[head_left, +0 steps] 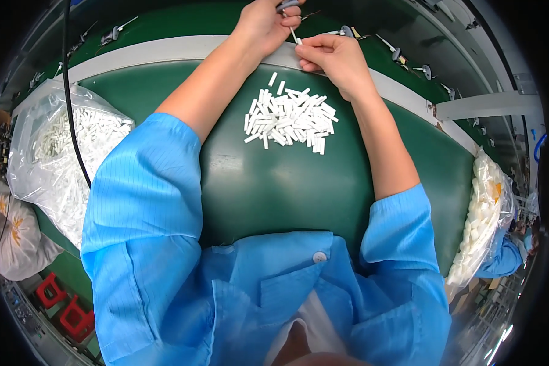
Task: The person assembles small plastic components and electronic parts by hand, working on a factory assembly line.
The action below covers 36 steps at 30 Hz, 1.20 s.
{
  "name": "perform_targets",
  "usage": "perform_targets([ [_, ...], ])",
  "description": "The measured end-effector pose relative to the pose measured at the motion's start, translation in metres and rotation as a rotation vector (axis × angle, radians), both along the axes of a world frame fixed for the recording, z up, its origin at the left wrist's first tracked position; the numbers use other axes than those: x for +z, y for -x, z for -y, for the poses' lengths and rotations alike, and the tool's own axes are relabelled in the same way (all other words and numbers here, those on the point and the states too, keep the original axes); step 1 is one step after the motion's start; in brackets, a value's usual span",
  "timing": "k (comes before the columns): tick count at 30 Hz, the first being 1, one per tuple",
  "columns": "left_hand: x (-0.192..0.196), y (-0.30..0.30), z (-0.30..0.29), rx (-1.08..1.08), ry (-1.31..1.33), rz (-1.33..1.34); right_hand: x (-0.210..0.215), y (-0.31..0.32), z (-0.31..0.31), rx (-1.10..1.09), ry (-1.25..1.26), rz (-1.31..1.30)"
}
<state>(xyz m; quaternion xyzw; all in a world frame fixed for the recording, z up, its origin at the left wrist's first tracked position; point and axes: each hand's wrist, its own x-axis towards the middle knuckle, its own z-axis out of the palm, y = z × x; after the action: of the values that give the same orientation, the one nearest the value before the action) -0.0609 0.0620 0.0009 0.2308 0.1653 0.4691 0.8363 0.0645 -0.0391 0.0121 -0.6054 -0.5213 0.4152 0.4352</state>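
At the far edge of the table my left hand (267,25) is closed round a small grey part with a thin pale stem (288,6), mostly covered by the fingers. Close beside it on the right, my right hand (337,61) pinches a short white tube (298,41) between thumb and fingertips. The tube is at the end of the stem; whether it is pushed onto it I cannot tell. Below both hands, a loose pile of short white tubes (293,117) lies on the green tabletop (274,189).
A clear plastic bag (73,146) full of white tubes lies at the left, with a black cable (73,116) hanging across it. Another bag of pale pieces (479,219) lies at the right edge. Beyond the white rail (146,53), several grey parts (111,35) sit on a green surface.
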Motion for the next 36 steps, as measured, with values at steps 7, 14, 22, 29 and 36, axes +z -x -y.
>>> perform_targets([
  [7, 0.002, -0.003, -0.002, 0.063, 0.013, 0.013, 0.005, 0.004, -0.001, 0.018, 0.017, 0.020],
  [14, 0.006, -0.003, -0.002, 0.110, -0.003, 0.022, 0.008, 0.003, 0.001, 0.010, 0.028, 0.011],
  [22, 0.013, -0.018, 0.027, 0.107, -0.062, -0.100, 0.002, 0.001, -0.002, -0.116, -0.105, -0.133],
  [29, 0.009, -0.029, 0.049, 0.215, -0.012, -0.176, 0.005, 0.000, 0.001, -0.237, -0.429, 0.379],
  [36, 0.013, -0.029, 0.039, 0.111, -0.114, -0.327, 0.007, -0.002, 0.006, -0.112, -0.642, 0.820],
])
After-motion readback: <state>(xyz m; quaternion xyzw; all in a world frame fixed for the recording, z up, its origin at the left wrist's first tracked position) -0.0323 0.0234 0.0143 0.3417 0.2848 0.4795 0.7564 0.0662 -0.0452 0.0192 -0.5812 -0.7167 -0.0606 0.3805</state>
